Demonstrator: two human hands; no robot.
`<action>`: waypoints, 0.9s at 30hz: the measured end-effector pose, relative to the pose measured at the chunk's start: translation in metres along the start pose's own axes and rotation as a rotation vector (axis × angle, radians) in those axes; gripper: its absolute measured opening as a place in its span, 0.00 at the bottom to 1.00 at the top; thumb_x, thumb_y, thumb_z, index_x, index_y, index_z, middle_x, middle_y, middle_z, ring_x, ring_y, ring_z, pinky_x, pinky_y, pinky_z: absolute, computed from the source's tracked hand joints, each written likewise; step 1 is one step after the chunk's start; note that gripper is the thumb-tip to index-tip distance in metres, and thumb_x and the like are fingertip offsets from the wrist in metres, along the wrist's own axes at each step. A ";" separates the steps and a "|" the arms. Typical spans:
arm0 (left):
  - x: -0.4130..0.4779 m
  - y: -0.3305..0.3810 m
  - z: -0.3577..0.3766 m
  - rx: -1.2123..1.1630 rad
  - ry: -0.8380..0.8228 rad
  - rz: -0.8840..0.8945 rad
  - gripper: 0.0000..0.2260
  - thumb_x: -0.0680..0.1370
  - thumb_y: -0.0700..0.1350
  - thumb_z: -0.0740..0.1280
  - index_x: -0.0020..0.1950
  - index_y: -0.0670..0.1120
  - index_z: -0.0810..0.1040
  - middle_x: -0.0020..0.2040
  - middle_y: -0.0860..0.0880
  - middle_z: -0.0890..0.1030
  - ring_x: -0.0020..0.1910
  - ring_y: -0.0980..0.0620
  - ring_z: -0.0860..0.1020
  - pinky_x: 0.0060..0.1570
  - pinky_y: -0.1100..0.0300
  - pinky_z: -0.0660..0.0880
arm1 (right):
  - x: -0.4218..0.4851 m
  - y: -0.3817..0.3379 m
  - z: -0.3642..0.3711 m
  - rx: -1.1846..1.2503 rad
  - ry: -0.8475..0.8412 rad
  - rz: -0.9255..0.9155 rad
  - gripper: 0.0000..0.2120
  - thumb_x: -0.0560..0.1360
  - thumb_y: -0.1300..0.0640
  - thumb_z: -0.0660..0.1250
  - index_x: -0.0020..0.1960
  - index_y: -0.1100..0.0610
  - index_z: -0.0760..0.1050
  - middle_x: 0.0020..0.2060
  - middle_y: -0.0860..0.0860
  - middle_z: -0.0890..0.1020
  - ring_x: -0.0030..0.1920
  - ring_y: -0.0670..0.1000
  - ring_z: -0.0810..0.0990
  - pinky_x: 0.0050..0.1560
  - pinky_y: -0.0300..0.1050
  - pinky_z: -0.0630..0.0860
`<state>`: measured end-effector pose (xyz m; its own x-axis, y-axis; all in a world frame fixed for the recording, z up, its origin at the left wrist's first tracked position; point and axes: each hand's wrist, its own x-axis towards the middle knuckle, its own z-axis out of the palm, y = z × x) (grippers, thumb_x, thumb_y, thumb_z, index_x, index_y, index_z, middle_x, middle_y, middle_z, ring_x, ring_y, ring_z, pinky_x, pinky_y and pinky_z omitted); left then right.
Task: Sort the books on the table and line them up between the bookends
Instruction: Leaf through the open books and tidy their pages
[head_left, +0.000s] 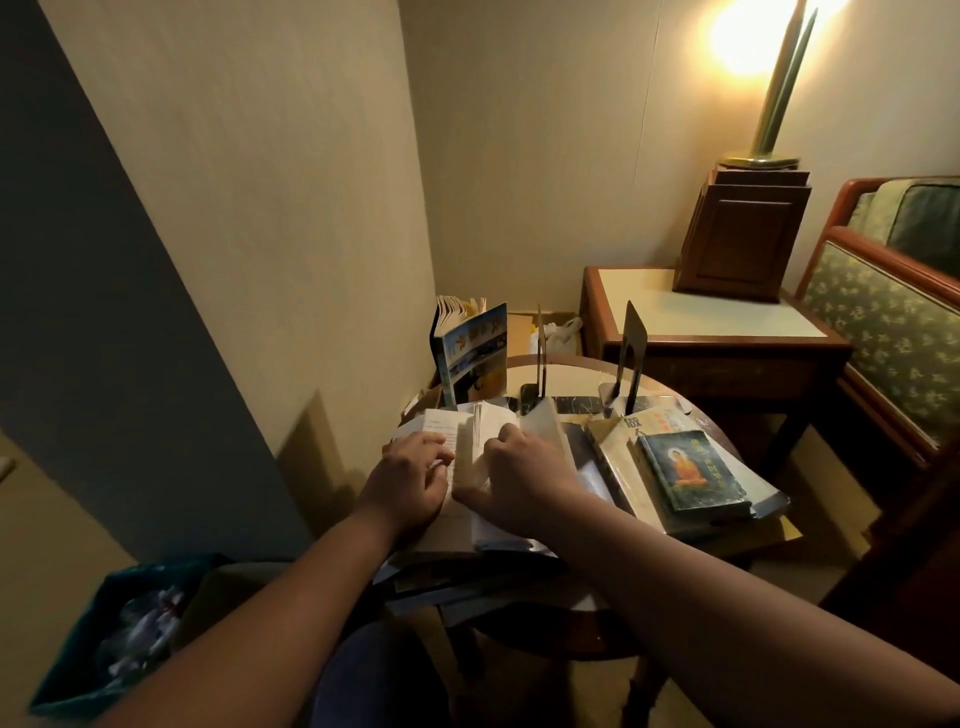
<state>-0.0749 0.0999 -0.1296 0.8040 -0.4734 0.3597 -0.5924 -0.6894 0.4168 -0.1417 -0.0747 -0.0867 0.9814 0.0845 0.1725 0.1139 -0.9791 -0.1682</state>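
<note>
An open book (470, 441) with pale pages lies in the middle of the small round table (576, 371). My left hand (410, 480) holds its left pages. My right hand (524, 475) grips the right half, with some pages standing up between the hands. Two thin metal bookends (541, 351) (631, 353) stand upright at the back with a gap between them. A book with a blue picture cover (475, 353) stands half open at the back left. On the right lies a stack of books (649, 467), topped by a dark book with an orange seated figure (691, 470).
More books and papers (467, 577) lie under the open book at the table's front edge. A wooden side table (727, 322) with a lamp base (743, 234) stands behind on the right, beside a patterned armchair (893, 322). A green waste bin (119, 629) sits on the floor at the lower left.
</note>
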 end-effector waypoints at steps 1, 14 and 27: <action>0.000 -0.001 0.000 -0.001 -0.008 -0.002 0.10 0.76 0.41 0.67 0.56 0.45 0.82 0.61 0.46 0.80 0.61 0.47 0.76 0.59 0.57 0.73 | -0.001 0.000 0.000 0.020 0.007 0.013 0.33 0.74 0.33 0.63 0.64 0.58 0.76 0.53 0.55 0.77 0.47 0.53 0.76 0.46 0.49 0.79; 0.021 0.020 -0.021 0.017 -0.212 0.090 0.27 0.73 0.57 0.71 0.69 0.51 0.72 0.66 0.52 0.76 0.63 0.53 0.73 0.62 0.51 0.74 | -0.017 0.030 -0.024 0.587 0.199 0.282 0.14 0.75 0.55 0.72 0.58 0.57 0.74 0.49 0.49 0.79 0.49 0.48 0.79 0.37 0.33 0.72; 0.043 0.038 -0.021 -0.036 -0.695 -0.019 0.55 0.57 0.79 0.66 0.79 0.55 0.59 0.80 0.58 0.54 0.78 0.52 0.55 0.77 0.46 0.55 | -0.047 0.070 0.021 0.633 0.249 0.391 0.18 0.76 0.59 0.70 0.65 0.56 0.72 0.61 0.52 0.76 0.56 0.52 0.79 0.45 0.38 0.79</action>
<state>-0.0642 0.0645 -0.0809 0.6534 -0.7106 -0.2610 -0.5692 -0.6885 0.4494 -0.1764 -0.1428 -0.1273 0.9133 -0.3621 0.1864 -0.0929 -0.6310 -0.7702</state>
